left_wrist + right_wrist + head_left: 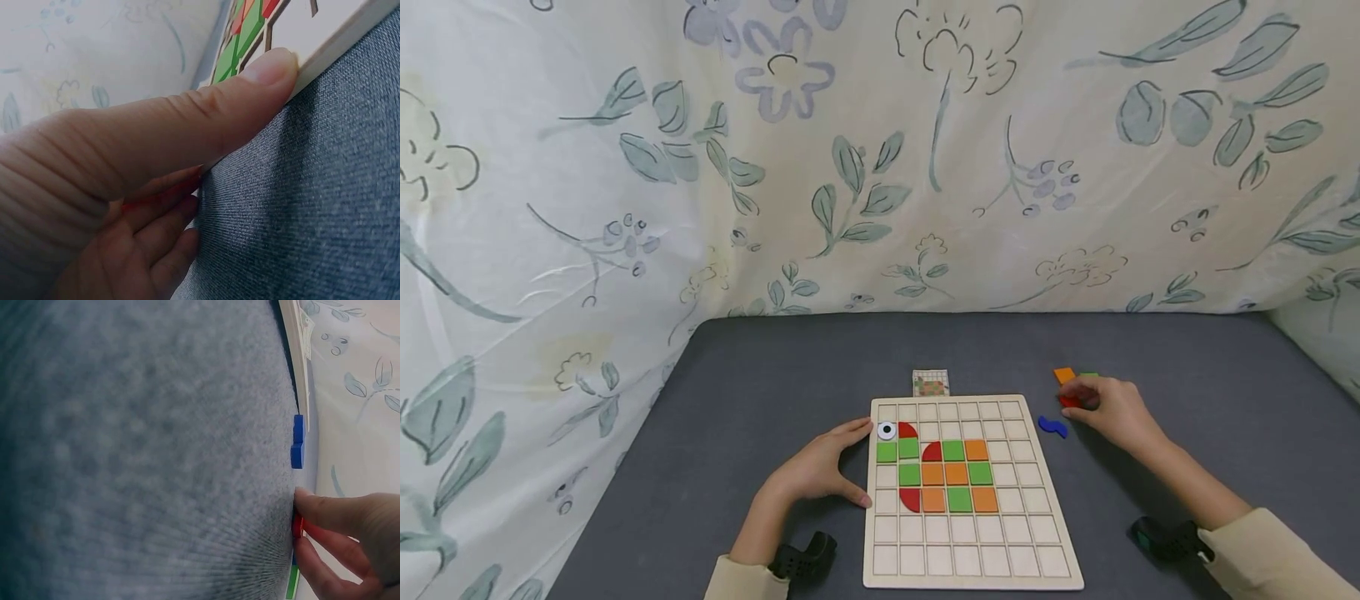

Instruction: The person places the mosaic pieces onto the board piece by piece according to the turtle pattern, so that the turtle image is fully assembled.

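Observation:
A pale wooden grid board lies on the grey cloth, its upper left cells filled with green, orange and red pieces and one white eye piece. My left hand rests at the board's left edge, fingers near the upper corner; its thumb touches the side in the left wrist view. To the right of the board, my right hand pinches a small red piece between thumb and fingers, low at the cloth. The fingers cover much of its outline. A wavy blue piece lies just left of that hand.
Behind the right hand lie an orange piece and a green piece, partly covered. A small printed pattern card lies at the board's far edge. Floral cloth hangs behind the table and along its left side.

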`<state>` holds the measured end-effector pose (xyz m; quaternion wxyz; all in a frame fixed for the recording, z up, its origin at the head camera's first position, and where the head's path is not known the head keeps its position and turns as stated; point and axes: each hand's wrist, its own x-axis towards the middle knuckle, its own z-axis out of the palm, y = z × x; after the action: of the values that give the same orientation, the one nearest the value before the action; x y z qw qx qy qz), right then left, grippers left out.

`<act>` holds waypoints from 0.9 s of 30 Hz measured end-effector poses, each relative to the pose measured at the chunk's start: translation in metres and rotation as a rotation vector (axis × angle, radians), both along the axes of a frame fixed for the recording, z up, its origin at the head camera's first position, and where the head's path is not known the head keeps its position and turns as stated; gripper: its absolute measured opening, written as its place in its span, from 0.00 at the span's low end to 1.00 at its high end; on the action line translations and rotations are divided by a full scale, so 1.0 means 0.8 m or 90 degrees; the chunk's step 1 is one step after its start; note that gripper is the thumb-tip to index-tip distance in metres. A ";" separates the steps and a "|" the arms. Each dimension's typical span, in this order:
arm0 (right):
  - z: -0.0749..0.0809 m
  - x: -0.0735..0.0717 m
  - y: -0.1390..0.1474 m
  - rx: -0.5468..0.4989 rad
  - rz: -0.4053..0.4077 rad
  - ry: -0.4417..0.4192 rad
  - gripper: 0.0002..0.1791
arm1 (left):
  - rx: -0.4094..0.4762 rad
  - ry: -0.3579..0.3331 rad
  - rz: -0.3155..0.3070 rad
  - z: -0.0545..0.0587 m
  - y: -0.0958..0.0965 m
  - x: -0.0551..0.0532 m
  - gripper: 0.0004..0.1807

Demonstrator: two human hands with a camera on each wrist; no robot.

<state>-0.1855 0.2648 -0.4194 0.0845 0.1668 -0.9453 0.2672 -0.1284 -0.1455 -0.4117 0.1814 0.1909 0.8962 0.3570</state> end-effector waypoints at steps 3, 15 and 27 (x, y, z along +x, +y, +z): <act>0.002 0.001 -0.001 0.001 0.011 -0.005 0.11 | -0.002 -0.001 0.002 -0.001 -0.001 -0.001 0.56; 0.008 0.004 -0.004 0.010 0.007 -0.017 0.06 | 0.004 -0.002 0.002 -0.001 0.000 0.000 0.56; 0.016 0.011 0.007 -0.096 -0.116 -0.079 0.15 | 0.004 0.001 0.000 -0.002 0.000 0.002 0.57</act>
<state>-0.1768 0.2704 -0.4066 0.0621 0.0568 -0.9372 0.3385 -0.1270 -0.1459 -0.4135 0.1803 0.1921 0.8950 0.3599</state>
